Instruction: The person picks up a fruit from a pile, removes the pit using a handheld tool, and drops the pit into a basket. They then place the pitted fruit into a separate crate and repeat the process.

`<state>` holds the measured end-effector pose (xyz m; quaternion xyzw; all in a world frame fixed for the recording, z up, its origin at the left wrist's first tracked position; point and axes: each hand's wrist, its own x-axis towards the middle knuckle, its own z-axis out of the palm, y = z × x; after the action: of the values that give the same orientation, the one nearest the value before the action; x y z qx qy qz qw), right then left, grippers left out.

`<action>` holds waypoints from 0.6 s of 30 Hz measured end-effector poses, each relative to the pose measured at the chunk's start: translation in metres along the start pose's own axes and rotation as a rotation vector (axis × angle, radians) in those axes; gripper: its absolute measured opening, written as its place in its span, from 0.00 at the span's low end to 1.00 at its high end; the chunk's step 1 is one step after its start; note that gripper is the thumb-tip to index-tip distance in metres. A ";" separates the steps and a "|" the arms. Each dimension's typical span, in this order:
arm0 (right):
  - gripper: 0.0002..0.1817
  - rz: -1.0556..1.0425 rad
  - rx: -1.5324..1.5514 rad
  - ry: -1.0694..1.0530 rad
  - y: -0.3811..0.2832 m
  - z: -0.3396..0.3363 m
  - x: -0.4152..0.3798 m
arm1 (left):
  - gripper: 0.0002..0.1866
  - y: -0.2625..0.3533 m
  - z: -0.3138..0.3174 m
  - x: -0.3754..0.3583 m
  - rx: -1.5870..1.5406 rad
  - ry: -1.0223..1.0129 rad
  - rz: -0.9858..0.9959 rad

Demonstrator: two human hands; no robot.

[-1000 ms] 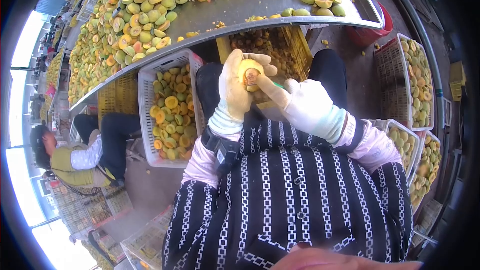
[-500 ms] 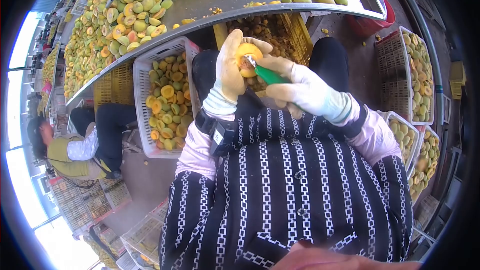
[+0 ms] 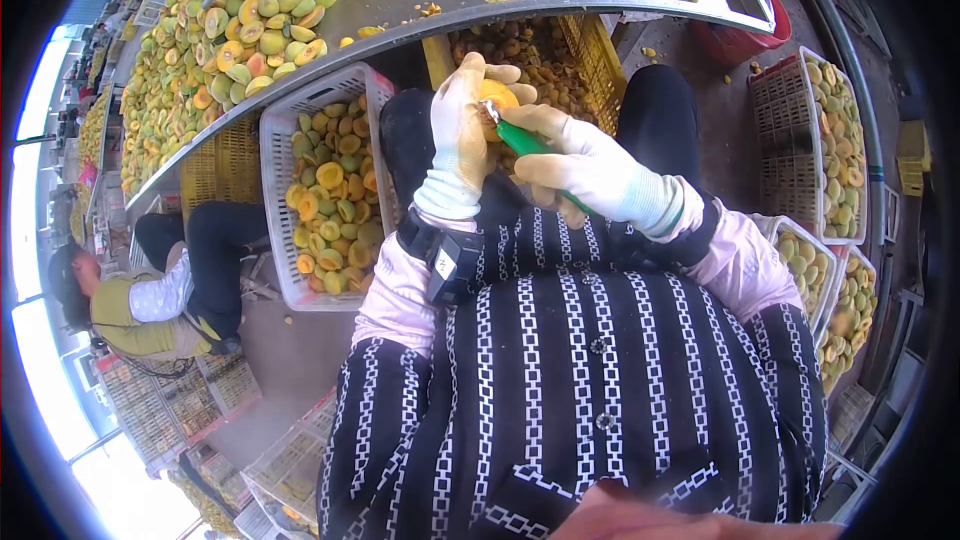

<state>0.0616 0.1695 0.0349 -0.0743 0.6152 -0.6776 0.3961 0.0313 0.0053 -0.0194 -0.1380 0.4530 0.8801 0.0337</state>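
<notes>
My left hand (image 3: 462, 130), in a pale glove, holds a halved orange fruit (image 3: 497, 94) with its cut side toward my other hand. Gloved too, my right hand (image 3: 590, 162) grips a green-handled tool (image 3: 522, 140). The tool's metal tip touches the fruit's middle, where brown pit matter shows. Both hands are above a yellow crate (image 3: 600, 75) holding brown pits and scraps between my knees. Part of the fruit is hidden behind my left fingers.
A metal table (image 3: 440, 22) heaped with halved fruit spans the front. A white crate (image 3: 282, 230) of fruit halves stands left, beside a seated person (image 3: 140, 310). More fruit crates (image 3: 790, 140) and a red tub (image 3: 735, 40) are at right.
The fruit has turned in my left hand, and less of its cut face shows. My right hand and the green tool have shifted slightly left and toward me.
</notes>
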 end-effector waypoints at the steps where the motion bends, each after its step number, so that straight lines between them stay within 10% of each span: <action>1: 0.34 0.012 0.010 -0.006 -0.002 -0.001 0.000 | 0.21 0.000 0.000 0.000 -0.025 0.010 -0.001; 5: 0.32 0.039 0.434 -0.179 0.011 -0.012 0.012 | 0.23 -0.003 -0.005 0.002 0.076 -0.038 0.315; 16: 0.22 -0.156 1.045 -0.592 0.039 -0.029 0.016 | 0.25 -0.025 -0.024 0.026 -0.096 0.117 0.271; 18: 0.24 -0.258 0.868 -0.322 0.026 -0.046 0.017 | 0.28 -0.020 -0.050 0.033 -0.113 0.012 0.099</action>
<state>0.0346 0.1957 -0.0055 -0.0819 0.1922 -0.8953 0.3935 0.0139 -0.0254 -0.0712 -0.1224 0.4092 0.9040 -0.0205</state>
